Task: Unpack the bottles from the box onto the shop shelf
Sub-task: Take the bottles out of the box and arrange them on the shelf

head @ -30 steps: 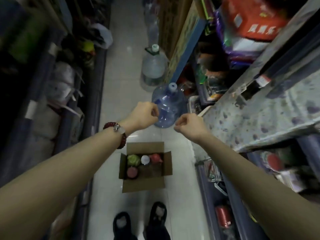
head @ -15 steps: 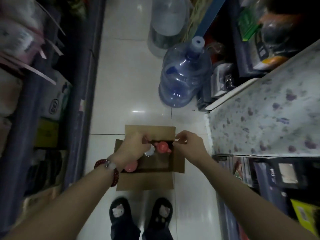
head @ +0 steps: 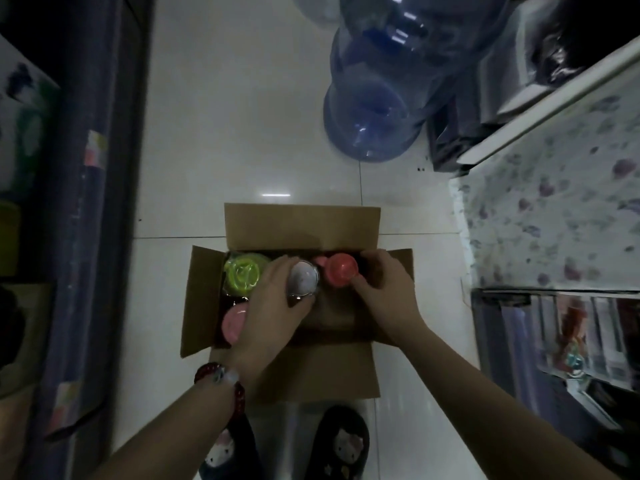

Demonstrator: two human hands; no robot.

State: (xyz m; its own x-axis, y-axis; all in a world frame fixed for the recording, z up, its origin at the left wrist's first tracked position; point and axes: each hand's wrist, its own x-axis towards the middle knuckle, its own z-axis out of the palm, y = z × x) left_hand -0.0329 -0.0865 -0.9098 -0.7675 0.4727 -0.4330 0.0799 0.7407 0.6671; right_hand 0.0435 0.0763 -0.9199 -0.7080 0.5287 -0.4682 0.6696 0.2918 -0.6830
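An open cardboard box (head: 301,226) sits on the white tiled floor in front of my feet. Inside stand several bottles seen from above: a green-lidded one (head: 242,275) at the back left, a pink-lidded one (head: 233,322) at the front left, a white-lidded one (head: 304,279) in the middle and a red-lidded one (head: 341,273) at the back right. My left hand (head: 273,306) wraps around the white-lidded bottle. My right hand (head: 384,285) grips the red-lidded bottle. The shop shelf (head: 554,216) with a speckled liner is on the right.
A large blue water jug (head: 374,109) stands on the floor behind the box. Dark shelving (head: 86,202) lines the left of the narrow aisle. Lower shelves on the right hold packaged goods (head: 571,341). My black slippers (head: 343,445) stand just below the box.
My view has tipped down and closer to the box. Both hands came down from chest height into the box and closed on the white-lidded and red-lidded bottles.
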